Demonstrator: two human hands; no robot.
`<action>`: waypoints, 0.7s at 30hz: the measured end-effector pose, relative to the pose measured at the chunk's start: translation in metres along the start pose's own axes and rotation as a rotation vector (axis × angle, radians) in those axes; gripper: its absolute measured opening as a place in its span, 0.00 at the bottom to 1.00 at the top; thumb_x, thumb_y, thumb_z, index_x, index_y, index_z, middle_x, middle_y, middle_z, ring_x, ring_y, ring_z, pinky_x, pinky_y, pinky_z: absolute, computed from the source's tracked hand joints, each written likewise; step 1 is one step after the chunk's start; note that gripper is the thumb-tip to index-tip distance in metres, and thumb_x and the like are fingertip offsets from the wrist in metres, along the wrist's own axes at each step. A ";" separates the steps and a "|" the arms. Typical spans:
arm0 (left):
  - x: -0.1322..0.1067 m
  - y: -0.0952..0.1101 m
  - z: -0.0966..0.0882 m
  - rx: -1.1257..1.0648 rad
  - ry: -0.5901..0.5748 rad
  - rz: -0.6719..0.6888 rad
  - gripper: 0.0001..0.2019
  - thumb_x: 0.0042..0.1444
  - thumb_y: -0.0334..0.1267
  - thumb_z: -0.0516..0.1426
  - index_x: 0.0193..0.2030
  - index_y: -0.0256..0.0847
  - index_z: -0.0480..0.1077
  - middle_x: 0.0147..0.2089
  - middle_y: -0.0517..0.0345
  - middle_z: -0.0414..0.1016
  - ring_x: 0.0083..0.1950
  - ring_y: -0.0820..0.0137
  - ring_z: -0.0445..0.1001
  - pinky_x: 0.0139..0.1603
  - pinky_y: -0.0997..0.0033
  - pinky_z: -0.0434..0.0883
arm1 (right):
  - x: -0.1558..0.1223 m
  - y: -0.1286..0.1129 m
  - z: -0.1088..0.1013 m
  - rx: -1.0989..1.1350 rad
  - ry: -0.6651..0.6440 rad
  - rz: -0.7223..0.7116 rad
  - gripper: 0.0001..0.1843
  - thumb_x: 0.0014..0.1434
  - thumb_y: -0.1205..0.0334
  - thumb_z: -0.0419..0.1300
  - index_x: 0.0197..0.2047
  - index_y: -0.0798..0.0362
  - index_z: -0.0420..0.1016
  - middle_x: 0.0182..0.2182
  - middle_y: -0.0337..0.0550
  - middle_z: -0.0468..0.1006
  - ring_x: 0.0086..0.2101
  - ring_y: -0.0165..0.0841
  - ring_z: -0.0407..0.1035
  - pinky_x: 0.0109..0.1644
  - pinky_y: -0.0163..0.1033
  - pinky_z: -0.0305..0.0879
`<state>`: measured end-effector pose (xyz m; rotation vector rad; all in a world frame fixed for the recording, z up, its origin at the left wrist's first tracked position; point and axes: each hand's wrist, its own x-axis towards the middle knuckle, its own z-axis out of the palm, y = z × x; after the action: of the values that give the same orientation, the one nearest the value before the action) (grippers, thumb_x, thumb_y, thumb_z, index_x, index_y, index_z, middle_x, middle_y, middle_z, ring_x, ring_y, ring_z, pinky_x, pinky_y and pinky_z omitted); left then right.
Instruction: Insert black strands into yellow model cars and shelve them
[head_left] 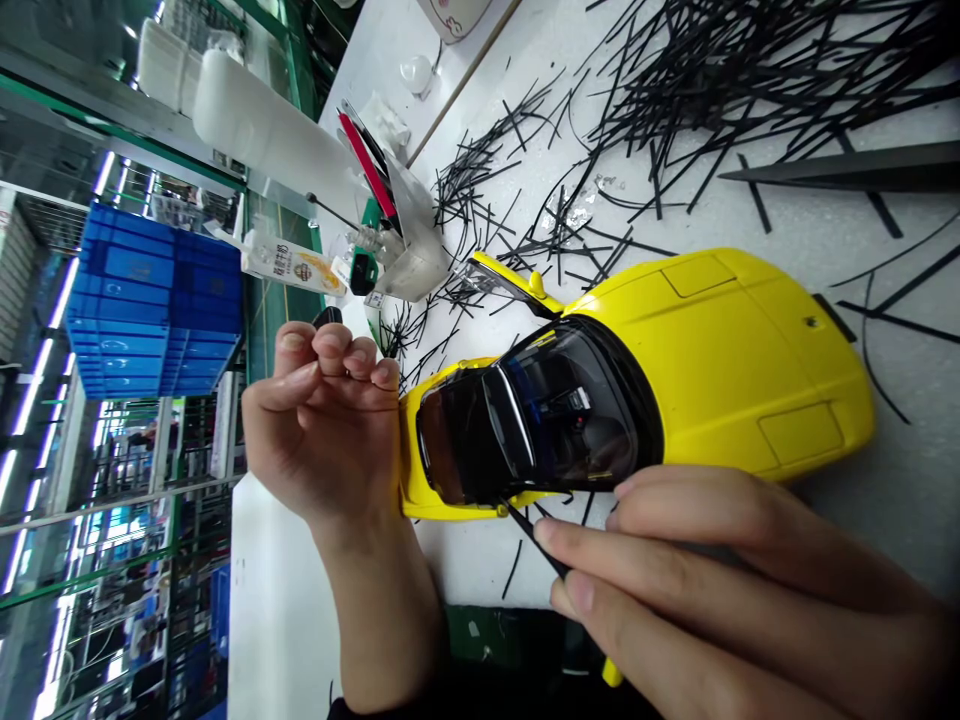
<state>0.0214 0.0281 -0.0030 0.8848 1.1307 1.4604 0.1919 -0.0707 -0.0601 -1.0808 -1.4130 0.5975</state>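
Note:
A yellow model car with a dark glass cabin lies on the white table. My left hand is at the car's rear end, its fingers curled in against the thumb; anything inside them is hidden. My right hand comes in from the lower right and pinches a thin black tool. The tool's tip touches the car's lower edge just below the cabin. One car door stands open on the far side.
Several thin black strips are heaped and scattered across the table above the car. A clear holder with red and black tools, a small white bottle and a white container stand at the table's edge. Blue crates are stacked beyond it.

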 end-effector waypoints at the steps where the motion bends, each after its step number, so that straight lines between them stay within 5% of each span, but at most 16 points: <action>1: 0.000 0.000 0.000 -0.003 -0.002 0.000 0.05 0.42 0.26 0.53 0.26 0.38 0.65 0.24 0.66 0.71 0.26 0.80 0.69 0.27 0.81 0.71 | -0.001 0.000 0.001 -0.007 0.008 -0.005 0.09 0.59 0.70 0.60 0.30 0.46 0.75 0.27 0.32 0.83 0.31 0.28 0.77 0.40 0.28 0.76; 21: 0.000 -0.001 0.000 0.005 0.004 -0.004 0.06 0.42 0.25 0.52 0.27 0.39 0.66 0.25 0.67 0.71 0.26 0.80 0.70 0.27 0.81 0.71 | -0.006 0.001 0.001 0.004 -0.009 0.039 0.09 0.61 0.68 0.59 0.33 0.44 0.75 0.28 0.33 0.82 0.32 0.29 0.76 0.38 0.30 0.77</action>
<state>0.0214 0.0280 -0.0044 0.8834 1.1391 1.4573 0.1905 -0.0757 -0.0640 -1.1054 -1.4008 0.6334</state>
